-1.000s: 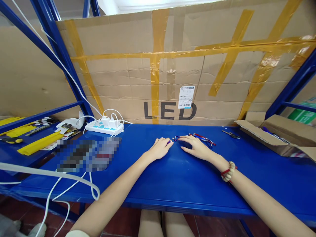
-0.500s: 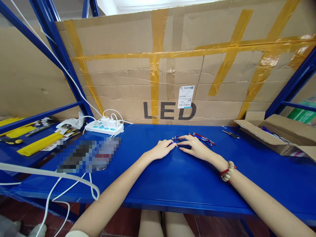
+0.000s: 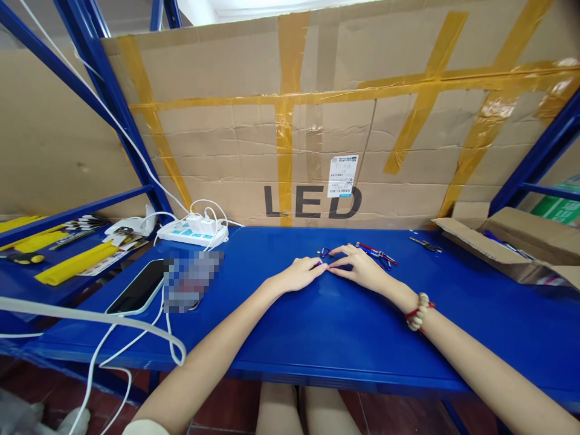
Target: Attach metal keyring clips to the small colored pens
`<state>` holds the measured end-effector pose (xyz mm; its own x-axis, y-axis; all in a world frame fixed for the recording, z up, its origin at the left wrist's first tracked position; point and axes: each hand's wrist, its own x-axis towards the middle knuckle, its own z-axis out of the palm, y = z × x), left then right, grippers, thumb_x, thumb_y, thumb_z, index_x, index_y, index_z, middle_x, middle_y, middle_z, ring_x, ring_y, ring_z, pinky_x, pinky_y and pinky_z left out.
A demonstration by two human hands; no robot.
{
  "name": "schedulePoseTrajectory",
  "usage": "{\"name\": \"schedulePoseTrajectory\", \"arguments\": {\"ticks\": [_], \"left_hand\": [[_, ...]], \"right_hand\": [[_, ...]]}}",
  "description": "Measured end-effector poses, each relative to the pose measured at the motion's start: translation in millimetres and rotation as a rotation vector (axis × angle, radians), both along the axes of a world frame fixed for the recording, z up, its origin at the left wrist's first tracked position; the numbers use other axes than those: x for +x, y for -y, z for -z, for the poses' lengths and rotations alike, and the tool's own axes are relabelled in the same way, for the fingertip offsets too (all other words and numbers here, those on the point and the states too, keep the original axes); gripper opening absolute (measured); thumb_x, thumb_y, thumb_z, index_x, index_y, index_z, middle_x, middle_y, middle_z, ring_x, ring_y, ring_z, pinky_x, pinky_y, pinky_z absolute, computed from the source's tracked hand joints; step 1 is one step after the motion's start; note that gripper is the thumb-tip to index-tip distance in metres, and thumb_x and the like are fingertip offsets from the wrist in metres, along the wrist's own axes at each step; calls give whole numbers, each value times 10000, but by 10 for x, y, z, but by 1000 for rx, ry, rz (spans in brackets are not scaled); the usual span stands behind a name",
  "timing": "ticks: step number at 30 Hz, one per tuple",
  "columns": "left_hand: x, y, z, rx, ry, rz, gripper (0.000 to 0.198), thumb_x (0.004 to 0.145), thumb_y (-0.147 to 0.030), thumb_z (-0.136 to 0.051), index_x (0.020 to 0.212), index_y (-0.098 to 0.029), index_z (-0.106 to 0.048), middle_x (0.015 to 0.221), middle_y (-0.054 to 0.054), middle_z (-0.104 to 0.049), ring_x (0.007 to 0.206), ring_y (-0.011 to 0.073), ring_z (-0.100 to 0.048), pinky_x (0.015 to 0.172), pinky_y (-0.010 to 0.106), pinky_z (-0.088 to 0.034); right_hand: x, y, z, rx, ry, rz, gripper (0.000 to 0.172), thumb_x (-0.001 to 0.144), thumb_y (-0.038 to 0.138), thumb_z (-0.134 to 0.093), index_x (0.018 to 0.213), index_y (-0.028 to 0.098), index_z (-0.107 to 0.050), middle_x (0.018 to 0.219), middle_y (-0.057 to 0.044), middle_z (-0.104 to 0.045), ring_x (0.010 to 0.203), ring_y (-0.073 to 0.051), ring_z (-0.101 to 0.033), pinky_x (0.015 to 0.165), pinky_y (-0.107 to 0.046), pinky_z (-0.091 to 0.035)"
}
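We see a plain blue metal table [image 3: 326, 338] and a tan cardboard panel [image 3: 226, 157], criss-crossed with amber tape strips [image 3: 284, 145] and bearing black block letters [image 3: 308, 202]. We find slim red and blue metallic pieces [image 3: 377, 252], a cream-beaded bracelet [image 3: 418, 313] with red cord [image 3: 411, 313], and a white plastic power strip [image 3: 190, 237] patched pale blue.

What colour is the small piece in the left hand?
The piece looks purple where it shows by the left hand; head view.
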<state>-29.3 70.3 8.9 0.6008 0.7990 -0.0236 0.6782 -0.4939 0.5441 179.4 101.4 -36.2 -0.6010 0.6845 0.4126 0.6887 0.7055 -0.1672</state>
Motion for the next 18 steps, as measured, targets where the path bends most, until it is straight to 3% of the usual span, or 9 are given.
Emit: {"name": "schedulePoseTrajectory", "arguments": {"ticks": [5,18], "left_hand": [[10,9,-8,-1,-8,1,347,936,-352,-248,1009,-198,-551,1012,43,-602,1007,203,-511,938,366,-331],[14,13,2,3,15,8,336,934,-347,-249,1007,-208,-546,1026,41,-599,1001,201,-507,929,374,-331]], "right_hand": [[-11,9,-10,-3,-23,-10,251,832,418,-509,847,264,-707,1088,-64,-601,1022,-243,-548,948,-484,-376],[-36,26,-47,-24,-54,-7,236,822,394,-521,784,236,-692,1034,-64,-622,975,-231,-569,919,-448,-409]]}}
